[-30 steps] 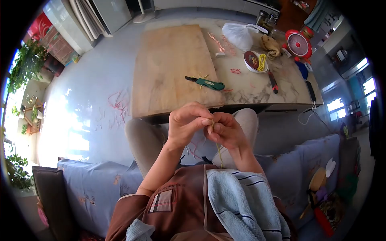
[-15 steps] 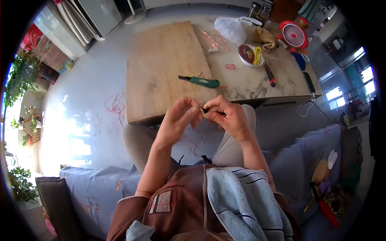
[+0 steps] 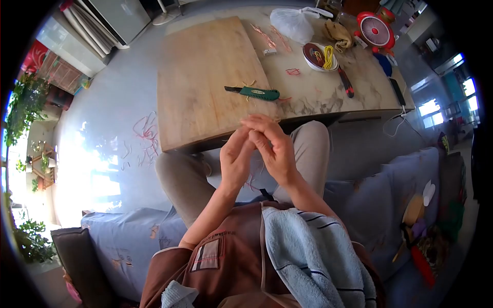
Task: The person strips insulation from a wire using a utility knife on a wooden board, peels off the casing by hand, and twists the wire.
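Observation:
My left hand (image 3: 236, 158) and my right hand (image 3: 276, 149) meet in front of the board's near edge, above my lap. Their fingertips are pressed together, and the right fingers lie over the left ones. Whatever is pinched between them is hidden. Just beyond the hands, a green utility knife (image 3: 261, 94) lies on the wooden board (image 3: 197, 77) with its dark blade pointing left. Thin yellowish scraps (image 3: 248, 83) lie around the knife.
On the marble-look tabletop (image 3: 303, 95) are a bowl with yellow wire (image 3: 328, 57), a red-and-black-handled tool (image 3: 346, 83), copper-coloured strands (image 3: 263, 36), a white plastic bag (image 3: 292, 25) and a red fan (image 3: 374, 31). Pinkish wire scraps (image 3: 146, 134) litter the floor at left.
Both hands have drawn together, and the right fingers have come over the left. The small dark and yellowish piece seen between the fingertips is now hidden. The view has shifted slightly.

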### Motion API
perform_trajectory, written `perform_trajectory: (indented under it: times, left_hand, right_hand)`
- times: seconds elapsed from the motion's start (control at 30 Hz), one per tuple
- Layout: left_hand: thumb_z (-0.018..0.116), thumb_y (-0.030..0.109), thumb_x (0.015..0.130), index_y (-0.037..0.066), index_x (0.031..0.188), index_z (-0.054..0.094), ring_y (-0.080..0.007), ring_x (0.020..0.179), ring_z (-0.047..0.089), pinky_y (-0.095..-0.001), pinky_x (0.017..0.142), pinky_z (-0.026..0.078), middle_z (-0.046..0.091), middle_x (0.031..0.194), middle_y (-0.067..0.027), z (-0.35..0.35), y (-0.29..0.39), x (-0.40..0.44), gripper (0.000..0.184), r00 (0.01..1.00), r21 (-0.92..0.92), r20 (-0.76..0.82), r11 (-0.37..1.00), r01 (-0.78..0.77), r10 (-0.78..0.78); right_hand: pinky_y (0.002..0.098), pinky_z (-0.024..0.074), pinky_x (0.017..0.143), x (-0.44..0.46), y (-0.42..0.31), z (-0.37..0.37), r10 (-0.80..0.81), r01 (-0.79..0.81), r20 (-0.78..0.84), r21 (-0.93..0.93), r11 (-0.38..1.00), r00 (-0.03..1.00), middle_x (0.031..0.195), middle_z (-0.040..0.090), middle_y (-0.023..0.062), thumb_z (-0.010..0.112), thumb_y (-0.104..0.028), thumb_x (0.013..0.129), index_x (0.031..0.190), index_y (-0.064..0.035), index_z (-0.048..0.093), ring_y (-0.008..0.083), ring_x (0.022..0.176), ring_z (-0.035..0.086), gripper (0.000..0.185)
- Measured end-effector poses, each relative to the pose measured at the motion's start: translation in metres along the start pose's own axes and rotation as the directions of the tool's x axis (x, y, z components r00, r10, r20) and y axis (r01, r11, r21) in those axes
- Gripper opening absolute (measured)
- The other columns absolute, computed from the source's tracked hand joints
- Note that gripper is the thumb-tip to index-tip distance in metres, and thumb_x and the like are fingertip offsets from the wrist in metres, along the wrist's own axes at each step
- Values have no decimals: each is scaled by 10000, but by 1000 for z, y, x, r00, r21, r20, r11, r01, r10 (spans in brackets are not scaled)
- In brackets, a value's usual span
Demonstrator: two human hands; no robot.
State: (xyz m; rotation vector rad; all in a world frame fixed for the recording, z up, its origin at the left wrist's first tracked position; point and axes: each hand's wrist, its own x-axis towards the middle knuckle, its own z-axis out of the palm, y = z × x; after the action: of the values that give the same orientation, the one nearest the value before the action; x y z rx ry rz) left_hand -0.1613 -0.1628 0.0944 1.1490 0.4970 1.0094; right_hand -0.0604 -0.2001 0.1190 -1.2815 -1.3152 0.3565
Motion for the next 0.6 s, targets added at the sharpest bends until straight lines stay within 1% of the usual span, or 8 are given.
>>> perform_trajectory:
  times: [0.13,0.23,0.27,0.3,0.37,0.43,0.53,0.6]
  left_hand:
    - [480,93,919,-47,1027,560,-153,941,570,-280,837,460,558,1076,-90,-8,-8,3,194,990,288,29,948,-138,135]
    - [452,70,921,-45,931,561,-192,987,565,-318,871,454,523,1125,-103,3,-5,-1,159,989,-80,-52,987,-141,137]
    - [447,81,920,-32,878,552,-230,1020,558,-354,876,464,517,1144,-119,0,-3,-1,160,987,-38,-91,990,-138,135]
    - [460,105,914,-19,881,539,-241,1018,558,-356,869,480,506,1167,-132,-1,5,-2,150,992,-364,-121,931,-3,-45]
    - [468,111,907,-15,893,518,-251,1022,557,-333,846,501,499,1181,-150,-30,8,-7,136,994,-610,-56,791,43,-97]
    - [468,101,902,-14,900,502,-243,1014,556,-297,833,510,504,1151,-152,-63,15,-16,120,986,-712,-118,703,-2,-117]
    - [477,147,898,6,879,517,-188,872,583,-299,809,505,547,994,-120,-81,16,-28,147,974,-771,-72,632,82,-213]
    - [475,150,895,8,859,514,-187,830,575,-288,763,495,543,951,-110,-85,15,-30,151,974,-668,-48,732,132,-220]
  right_hand:
    - [300,455,828,-1,8,3,86,-79,-71,89,993,994,984,625,115,512,-72,877,1024,-27,593,248,961,590,173]
    - [280,461,797,9,25,-7,288,-226,-321,215,950,902,934,658,86,467,-125,919,977,-12,604,186,855,619,187]
    - [256,460,738,23,35,-17,248,-93,-387,376,922,888,916,661,87,447,-197,938,910,-18,599,135,778,608,236]
    - [271,466,712,27,46,-31,317,-99,-382,492,865,868,918,644,113,453,-222,939,903,-46,565,139,804,603,211]
    - [175,403,563,32,70,-63,496,-113,-416,669,734,762,853,619,56,484,-226,927,891,-76,552,66,652,523,168]
    - [143,337,480,34,91,-96,548,23,-419,808,588,724,744,596,47,474,-238,934,863,-62,544,58,580,482,202]
    - [145,338,469,31,94,-97,543,12,-407,808,589,735,728,573,42,481,-255,932,888,-63,535,62,567,478,204]
    - [163,364,474,36,96,-89,577,84,-447,834,546,683,722,569,47,468,-263,937,892,-60,524,75,563,490,215]
